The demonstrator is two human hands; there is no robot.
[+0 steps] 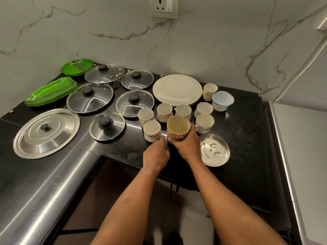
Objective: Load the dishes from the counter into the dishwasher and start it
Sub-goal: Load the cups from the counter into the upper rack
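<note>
On the black counter [247, 121], my right hand [187, 145] grips a red-flowered mug [177, 129] and holds it just above the surface. To its left, my left hand [155, 154] curls its fingers round the handle side of a white cup [151, 130] that stands on the counter. Several more white cups [204, 122] stand behind and beside these two. A stack of white plates [177, 89] lies behind the cups. A small steel plate [215, 151] lies right of my right hand. No dishwasher is in view.
Several glass lids [90, 97], a big steel lid [46, 132], green plates [77, 67] and green trays [51, 91] cover the left counter. A white plastic tub [222, 100] stands at the back right. A white appliance top [300, 156] borders the counter on the right.
</note>
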